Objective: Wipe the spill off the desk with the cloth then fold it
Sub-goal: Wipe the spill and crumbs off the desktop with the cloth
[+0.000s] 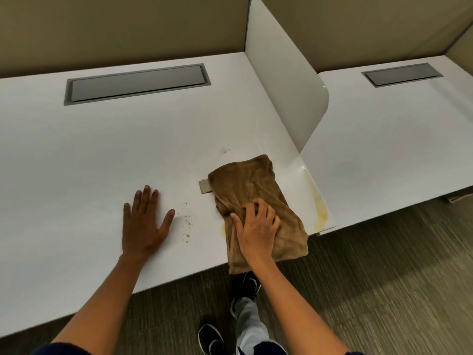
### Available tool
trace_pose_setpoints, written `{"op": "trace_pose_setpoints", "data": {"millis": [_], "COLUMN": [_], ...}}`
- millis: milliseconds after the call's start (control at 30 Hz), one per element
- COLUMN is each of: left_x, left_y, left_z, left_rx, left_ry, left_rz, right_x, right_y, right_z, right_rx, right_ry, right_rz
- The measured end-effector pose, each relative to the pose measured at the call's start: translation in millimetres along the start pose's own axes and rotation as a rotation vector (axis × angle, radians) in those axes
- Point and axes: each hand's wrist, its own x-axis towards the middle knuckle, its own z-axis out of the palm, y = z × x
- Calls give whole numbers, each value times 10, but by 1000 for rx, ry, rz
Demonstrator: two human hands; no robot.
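Mid-wipe: right hand point(257, 224) pressed half-curled on cloth point(258, 201), left hand point(143, 221) flat, empty; next, crumbs point(187, 221) just left, stain point(320, 203) right.

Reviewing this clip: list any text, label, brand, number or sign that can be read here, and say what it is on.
None can be read.
The cloth has a small grey tag at its left edge; any print on it is too blurred to read.
The desk, divider panel, grey cable hatches and black shoes show no lettering.
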Motion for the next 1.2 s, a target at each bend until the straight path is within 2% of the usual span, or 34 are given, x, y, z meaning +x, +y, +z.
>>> {"op": "trace_pose_setpoints", "data": {"millis": [133,367,567,733,867,1067,1200], "left_x": [2,9,22,16,24,24,18], "left_y": [8,-1,9,36,48,55,70], "left_z": [-1,5,1,-22,-35,-31,-43], "left_rx": [1,18,35,31,27,23,22], "left_ry": [8,-2,-5,-10,-14,-10,-12], "left_rz": [-7,-16,-23,-28,-34,-34,-34], "right_x": [129,733,1016,967,1004,951,950], "right_y": [1,264,423,602,764,713,644], "right_z": [32,28,19,-44,-87,-19,-2], "right_rx": [-43,-44,87,65,23,112,204], "right_ry": [35,31,17,-68,-40,33,-28], "right_rz": [-25,91,123,-27,-177,-139,-175]}}
